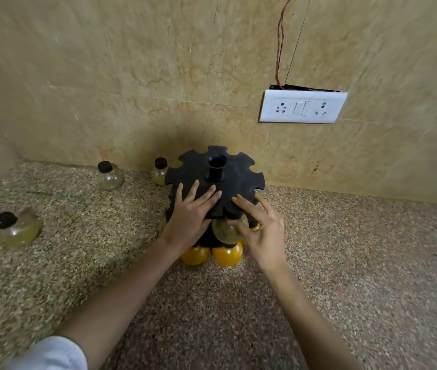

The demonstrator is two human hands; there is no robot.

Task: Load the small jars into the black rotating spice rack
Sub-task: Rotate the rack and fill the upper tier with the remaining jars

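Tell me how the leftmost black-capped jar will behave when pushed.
The jar has a round, bulbous body, so it would likely roll if tipped. It looks nearly empty, so probably light. Its smooth clear wall may be slippery.

The spice rack (pixel 238 177) was pressed by the flat left hand (pixel 189 212); the pale jar (pixel 225 232) in its notch was touched by the right hand (pixel 264 233).

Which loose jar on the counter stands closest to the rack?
The black-capped jar against the wall, partly hidden behind the left edge of the rack; the next jar and the far-left jar stand well clear of it.
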